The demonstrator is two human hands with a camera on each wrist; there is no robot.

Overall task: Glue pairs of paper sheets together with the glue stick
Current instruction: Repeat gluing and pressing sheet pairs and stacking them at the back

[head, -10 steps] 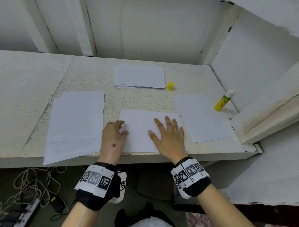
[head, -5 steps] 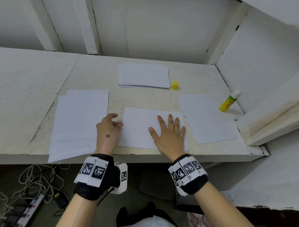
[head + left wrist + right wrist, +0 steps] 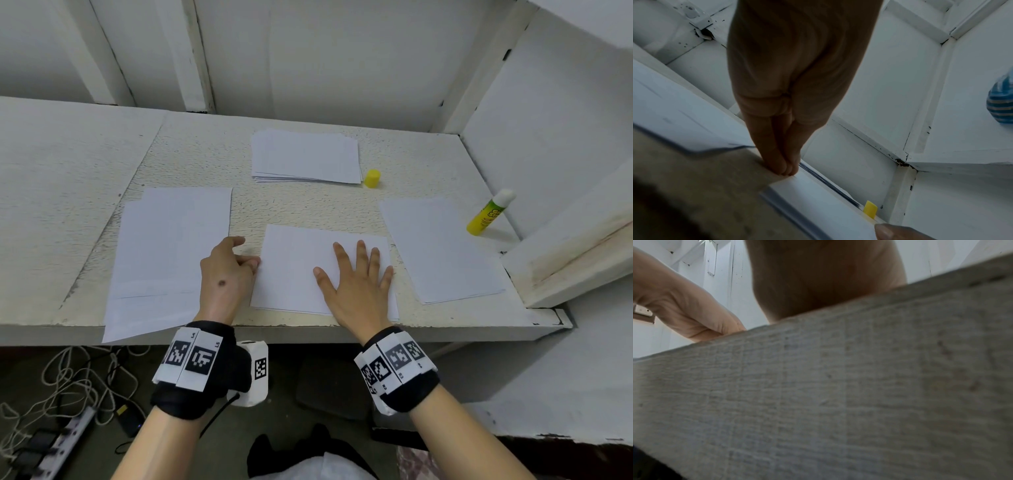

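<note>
Close to the front edge of the white textured worktop, a person's right hand lies flat with fingers spread on a white paper sheet, its heel near the sheet's front edge. The left hand, fingers loosely curled, touches that sheet's left edge with its fingertips and grips nothing. Bare worktop stays open between this sheet and the neat stack of white sheets toward the back edge. A small yellow cap stands just beside the stack's right front corner. Overlapping white sheets lie at the left, one corner overhanging the front edge; a single white sheet lies at the right. Nearer the right wall, a yellow glue stick with white tip stands uncapped, well apart from both hands.
</note>
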